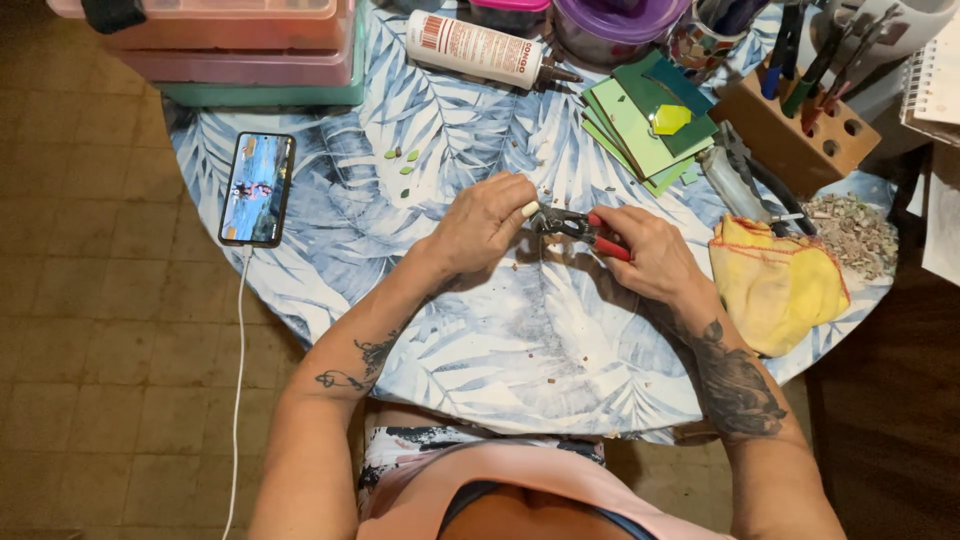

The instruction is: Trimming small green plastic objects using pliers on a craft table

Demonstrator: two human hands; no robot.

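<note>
1 wooden block (800,135), tools in holes

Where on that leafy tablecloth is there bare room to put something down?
Bare cloth lies along the near table edge, below both hands, and between the phone and the left hand. The far right is crowded: green tiles, wooden tool block, yellow cloth.
</note>
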